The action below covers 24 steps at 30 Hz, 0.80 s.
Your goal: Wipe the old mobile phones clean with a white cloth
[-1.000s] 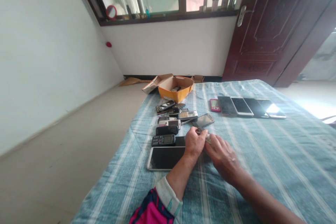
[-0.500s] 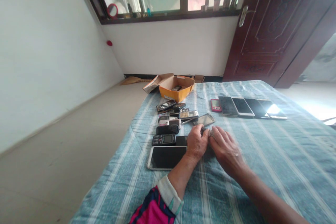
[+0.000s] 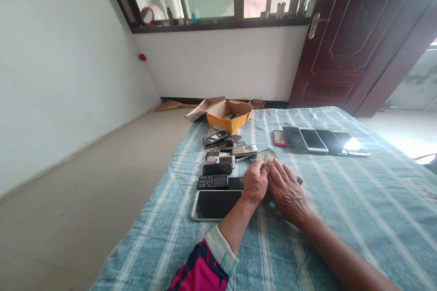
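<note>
Phones (image 3: 221, 161) crowded the left side of the striped cloth (image 3: 341, 218): a large white-framed phone (image 3: 216, 205) nearest, then a black keypad phone (image 3: 212, 182), with others bunched farther off toward an open orange box (image 3: 221, 123). Next came the left hand (image 3: 255, 184), its sleeve (image 3: 201, 266) pink and navy, thumb and fingers closed on a small dark object (image 3: 265, 166), mostly hidden between both hands. A grey-screened phone (image 3: 267, 155) lay just beyond. The right hand (image 3: 288, 191) curved over the object, fingertips near the left thumb; whether it gripped anything, I could not tell. A dark end (image 3: 299, 180) showed past its knuckles. Farther right, a pink phone (image 3: 279, 137) headed a row of larger phones (image 3: 313, 140).
</note>
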{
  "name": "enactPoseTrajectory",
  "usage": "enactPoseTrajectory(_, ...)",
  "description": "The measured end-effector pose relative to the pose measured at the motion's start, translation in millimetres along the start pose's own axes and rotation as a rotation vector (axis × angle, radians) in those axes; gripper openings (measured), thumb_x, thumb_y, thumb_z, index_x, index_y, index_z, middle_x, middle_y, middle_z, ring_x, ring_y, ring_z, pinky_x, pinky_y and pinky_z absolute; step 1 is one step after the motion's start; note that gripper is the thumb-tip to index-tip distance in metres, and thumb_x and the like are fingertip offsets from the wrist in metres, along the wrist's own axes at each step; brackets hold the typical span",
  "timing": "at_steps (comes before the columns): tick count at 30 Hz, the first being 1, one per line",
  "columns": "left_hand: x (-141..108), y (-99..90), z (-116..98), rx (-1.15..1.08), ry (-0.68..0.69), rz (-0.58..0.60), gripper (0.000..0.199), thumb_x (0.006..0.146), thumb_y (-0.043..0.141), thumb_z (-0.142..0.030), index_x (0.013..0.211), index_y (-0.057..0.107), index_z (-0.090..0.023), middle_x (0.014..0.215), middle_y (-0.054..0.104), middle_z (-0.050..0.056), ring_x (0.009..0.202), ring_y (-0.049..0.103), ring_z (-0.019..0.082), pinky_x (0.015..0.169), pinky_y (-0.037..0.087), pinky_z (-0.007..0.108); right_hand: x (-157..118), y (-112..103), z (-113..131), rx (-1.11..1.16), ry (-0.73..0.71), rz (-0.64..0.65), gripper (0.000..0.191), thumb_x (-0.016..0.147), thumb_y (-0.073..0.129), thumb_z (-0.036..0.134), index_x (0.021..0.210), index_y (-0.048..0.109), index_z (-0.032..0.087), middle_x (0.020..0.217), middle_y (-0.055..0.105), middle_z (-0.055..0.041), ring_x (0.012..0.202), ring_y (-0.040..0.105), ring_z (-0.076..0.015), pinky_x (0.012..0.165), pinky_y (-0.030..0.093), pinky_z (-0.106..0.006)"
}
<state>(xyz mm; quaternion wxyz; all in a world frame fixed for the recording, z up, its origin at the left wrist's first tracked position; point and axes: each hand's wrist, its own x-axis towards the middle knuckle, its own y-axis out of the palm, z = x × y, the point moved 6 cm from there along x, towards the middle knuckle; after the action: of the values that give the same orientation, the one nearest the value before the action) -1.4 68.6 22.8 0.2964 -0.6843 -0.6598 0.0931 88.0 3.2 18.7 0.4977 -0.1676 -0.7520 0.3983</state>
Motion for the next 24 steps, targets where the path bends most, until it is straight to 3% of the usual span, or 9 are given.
enactPoseTrajectory(9, 2.7, -3.1, 6.9, -0.066, -0.069, -0.007, 0.019, 0.087, 0.052, -0.022, 0.086, 0.07, -0.019, 0.085, 0.072, 0.003, 0.081, 0.064, 0.015, 0.078, 0.046, 0.023, 2.5, -0.1, -5.0, 0.158, -0.011, -0.029, 0.04, 0.094, 0.048, 0.022, 0.13, 0.054, 0.008, 0.142, 0.046, -0.0194, 0.14, 0.028, -0.0319, 0.111, 0.034, -0.053)
enactPoseTrajectory(14, 3.3, -2.1, 16.3, -0.047, -0.139, 0.005, 0.026, 0.088, 0.048, -0.026, 0.077, 0.07, -0.017, 0.072, 0.07, 0.003, 0.071, 0.062, 0.015, 0.067, 0.044, 0.022, -1.1, 11.0, -6.4, 0.325, 0.027, 0.006, 0.041, 0.095, 0.044, 0.02, 0.135, 0.051, 0.013, 0.143, 0.046, -0.0169, 0.14, 0.03, -0.0282, 0.109, 0.037, -0.052)
enactPoseTrajectory(24, 2.1, 1.0, 16.6, 0.119, -0.21, 0.074, 0.03, 0.09, 0.048, -0.028, 0.073, 0.07, -0.016, 0.074, 0.071, 0.007, 0.07, 0.061, 0.017, 0.065, 0.038, 0.025, -3.8, 23.4, -14.9, 0.363, 0.187, 0.064, 0.038, 0.099, 0.036, 0.027, 0.129, 0.056, 0.016, 0.14, 0.05, -0.015, 0.137, 0.037, -0.0253, 0.109, 0.036, -0.049)
